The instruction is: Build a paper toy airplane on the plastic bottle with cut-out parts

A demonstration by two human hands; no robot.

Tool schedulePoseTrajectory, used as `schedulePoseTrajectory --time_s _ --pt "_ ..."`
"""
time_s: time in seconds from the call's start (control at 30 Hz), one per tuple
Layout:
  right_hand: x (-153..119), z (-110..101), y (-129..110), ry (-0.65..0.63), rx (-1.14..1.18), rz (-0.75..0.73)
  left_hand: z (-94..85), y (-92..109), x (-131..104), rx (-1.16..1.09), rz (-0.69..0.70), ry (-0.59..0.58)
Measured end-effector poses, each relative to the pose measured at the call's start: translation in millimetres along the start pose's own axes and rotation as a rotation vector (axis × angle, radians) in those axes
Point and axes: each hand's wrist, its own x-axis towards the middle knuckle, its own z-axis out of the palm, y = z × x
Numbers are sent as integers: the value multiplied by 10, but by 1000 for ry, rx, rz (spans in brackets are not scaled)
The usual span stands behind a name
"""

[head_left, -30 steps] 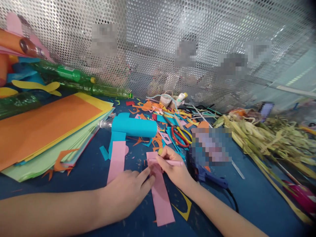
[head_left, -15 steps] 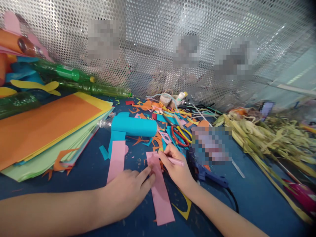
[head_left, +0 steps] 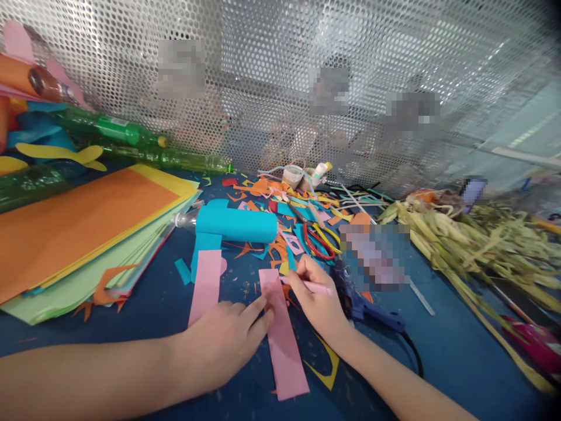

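Note:
My right hand is closed round a pink pen, its tip close to the upper right edge of a pink paper strip. My left hand lies flat with fingers stretched out, the fingertips pressing on that strip. Another pink strip sits partly under the left hand and reaches up to a clear plastic bottle wrapped in blue paper. The bottle lies on its side with blue flaps sticking out.
Stacked coloured paper lies at left, green bottles behind it. Paper scraps, red-and-yellow-handled scissors and paper cups lie ahead. A blue glue gun and dried husks are at right. A perforated metal screen stands behind.
My right hand has shifted slightly to the right with the pen, its tip drawing back to the strip's edge. My left hand and both strips stay almost still.

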Motion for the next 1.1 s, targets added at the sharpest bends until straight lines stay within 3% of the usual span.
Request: schedulePoseTrajectory --time_s 0.3,0.5,0.63,0.8,1.1 --pt "-17 -3 -23 -19 -1 14 32 -14 -7 4 2 36" --pt "-21 -15 -80 149 114 -15 -80 -16 13 -46 -33 107" --pt "-34 -7 -110 108 185 3 -124 9 -14 -132 -82 138" --pt "-20 -17 -109 94 214 15 -123 35 -87 -193 -34 226" --pt "-26 -10 -85 61 237 10 -135 -134 -14 -174 -47 156"
